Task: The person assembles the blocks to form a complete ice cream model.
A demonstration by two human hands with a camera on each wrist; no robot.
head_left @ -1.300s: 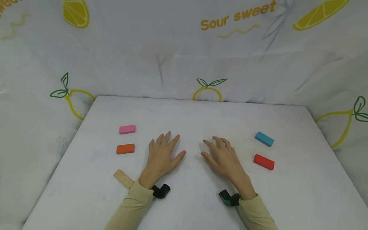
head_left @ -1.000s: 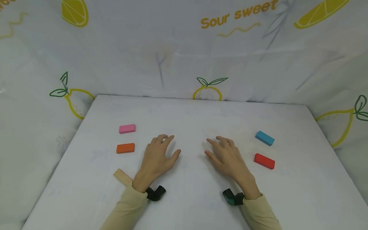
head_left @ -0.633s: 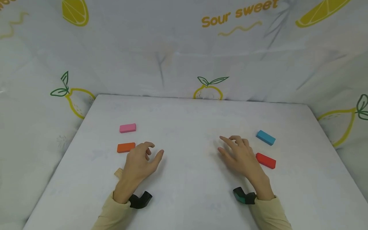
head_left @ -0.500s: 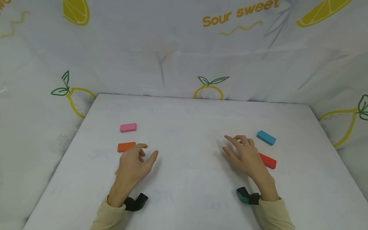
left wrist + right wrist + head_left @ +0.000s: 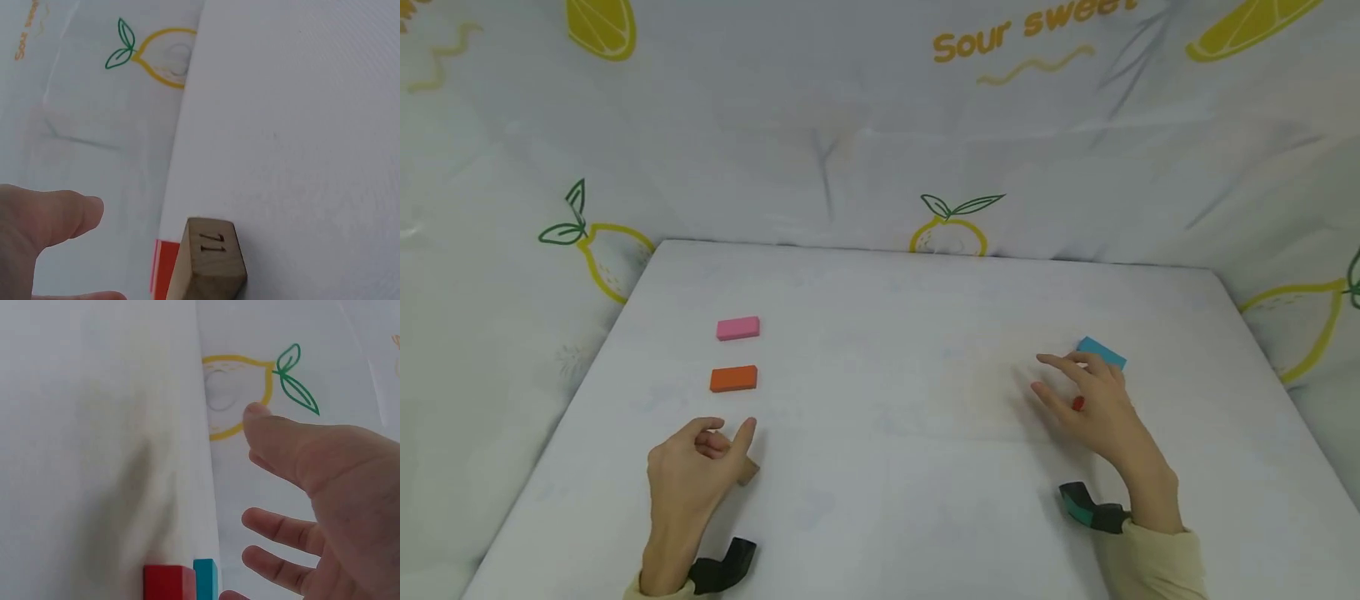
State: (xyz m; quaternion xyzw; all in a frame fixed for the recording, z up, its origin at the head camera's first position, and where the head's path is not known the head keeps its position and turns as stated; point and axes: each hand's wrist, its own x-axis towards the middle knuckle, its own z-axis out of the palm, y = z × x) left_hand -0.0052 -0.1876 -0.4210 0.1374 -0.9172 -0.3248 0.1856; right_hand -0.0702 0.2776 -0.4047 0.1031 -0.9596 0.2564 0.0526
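My left hand [image 5: 688, 479] hovers above a plain wooden block [image 5: 748, 472], with its fingers loosely bent and nothing in its grasp. Much of that block is hidden by the hand in the head view. The left wrist view shows the block's end [image 5: 215, 253], marked 71, apart from the thumb [image 5: 69, 215]. On the other side, my right hand [image 5: 1105, 417] is over a red block [image 5: 1078, 403], mostly covered by it, with thumb and fingers spread apart. A blue block [image 5: 1108, 353] lies just beyond, partly behind the fingers. Red [image 5: 165, 584] and blue ends show low in the right wrist view.
An orange block [image 5: 733, 378] lies ahead of my left hand, and a pink block [image 5: 738, 328] sits farther back. All the blocks are on a white tabletop [image 5: 880, 350]. A lemon-printed cloth [image 5: 775, 125] hangs behind and beside it.
From the middle of the table, my hands have moved apart. The left went left and nearer, over the wooden block; the right went right, over the red block. The blocks stay put.
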